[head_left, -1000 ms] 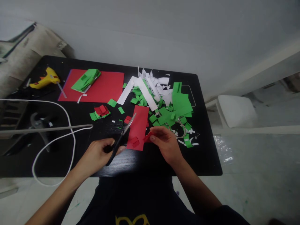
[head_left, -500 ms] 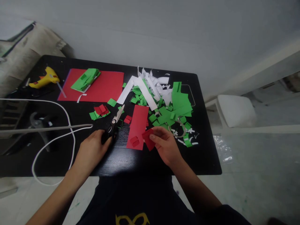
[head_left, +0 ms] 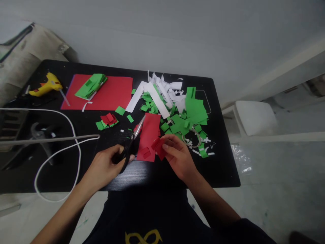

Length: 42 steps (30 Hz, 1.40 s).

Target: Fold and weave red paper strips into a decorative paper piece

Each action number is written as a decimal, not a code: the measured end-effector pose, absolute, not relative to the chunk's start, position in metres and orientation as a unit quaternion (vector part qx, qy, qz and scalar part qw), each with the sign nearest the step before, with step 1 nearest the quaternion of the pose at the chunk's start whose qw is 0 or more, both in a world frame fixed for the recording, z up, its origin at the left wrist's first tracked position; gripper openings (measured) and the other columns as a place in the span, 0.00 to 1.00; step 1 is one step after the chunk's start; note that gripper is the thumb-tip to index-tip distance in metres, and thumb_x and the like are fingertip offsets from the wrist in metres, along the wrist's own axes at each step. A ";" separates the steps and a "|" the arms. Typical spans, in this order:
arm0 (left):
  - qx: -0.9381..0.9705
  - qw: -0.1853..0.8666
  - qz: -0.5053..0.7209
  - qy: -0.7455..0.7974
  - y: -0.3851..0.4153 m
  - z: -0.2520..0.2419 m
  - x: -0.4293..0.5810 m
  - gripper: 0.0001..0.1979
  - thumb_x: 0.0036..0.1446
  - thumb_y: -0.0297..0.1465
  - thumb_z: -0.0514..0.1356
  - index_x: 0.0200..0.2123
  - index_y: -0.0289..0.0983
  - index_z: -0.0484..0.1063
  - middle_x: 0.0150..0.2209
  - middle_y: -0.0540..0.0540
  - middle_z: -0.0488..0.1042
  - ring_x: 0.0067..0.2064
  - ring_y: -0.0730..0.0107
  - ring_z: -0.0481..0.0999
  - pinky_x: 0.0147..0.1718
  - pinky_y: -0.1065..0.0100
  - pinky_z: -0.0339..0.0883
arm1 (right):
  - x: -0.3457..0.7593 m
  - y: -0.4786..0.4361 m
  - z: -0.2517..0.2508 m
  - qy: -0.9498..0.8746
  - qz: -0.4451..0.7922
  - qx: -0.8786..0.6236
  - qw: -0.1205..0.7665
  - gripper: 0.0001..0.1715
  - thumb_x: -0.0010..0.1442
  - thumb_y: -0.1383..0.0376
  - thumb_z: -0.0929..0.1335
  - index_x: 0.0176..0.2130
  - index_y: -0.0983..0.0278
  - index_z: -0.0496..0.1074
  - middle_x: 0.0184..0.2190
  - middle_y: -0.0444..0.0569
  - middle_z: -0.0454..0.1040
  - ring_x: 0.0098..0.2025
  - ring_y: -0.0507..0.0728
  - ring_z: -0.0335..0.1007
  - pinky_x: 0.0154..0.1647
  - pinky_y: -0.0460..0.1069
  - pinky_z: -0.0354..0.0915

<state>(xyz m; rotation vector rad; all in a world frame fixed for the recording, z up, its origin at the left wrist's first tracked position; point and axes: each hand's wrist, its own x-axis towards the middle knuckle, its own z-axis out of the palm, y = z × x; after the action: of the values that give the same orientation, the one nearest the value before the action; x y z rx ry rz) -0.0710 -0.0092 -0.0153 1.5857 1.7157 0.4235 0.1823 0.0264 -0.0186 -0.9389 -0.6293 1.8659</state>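
My left hand is wrapped round the black handles of a pair of scissors. Its silver blades look closed, and they point away from me over the edge of a red paper strip lying on the table. Between the thumb and fingers of my right hand is a small folded piece of red paper, just above the strip's right side. Another small red piece rests on the strip's near end. Small red pieces are partly hidden behind the blades.
White paper strips and green paper scraps heap up at the back right. A red sheet bears a folded green bundle. At left are a yellow glue gun, a white cable and pliers-like tool.
My left hand has lifted the scissors from the table and brought them right, towards the red strip. The folded red piece in my right hand has turned slightly.
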 end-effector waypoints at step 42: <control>0.610 0.442 0.358 0.551 -0.009 -0.003 -0.021 0.09 0.69 0.37 0.61 0.46 0.39 0.76 0.39 0.49 0.79 0.39 0.69 0.80 0.40 0.70 0.73 | 0.170 0.020 -0.013 -0.405 0.654 -0.465 0.439 0.15 0.51 0.65 0.81 0.37 0.58 0.77 0.37 0.42 0.80 0.42 0.54 0.78 0.48 0.50 0.73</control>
<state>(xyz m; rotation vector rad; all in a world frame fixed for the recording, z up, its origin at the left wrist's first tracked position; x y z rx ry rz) -0.0206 -0.0090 -0.0028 1.5143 1.3674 0.8895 0.1698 0.0196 -0.0128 -1.1564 -1.0054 1.6252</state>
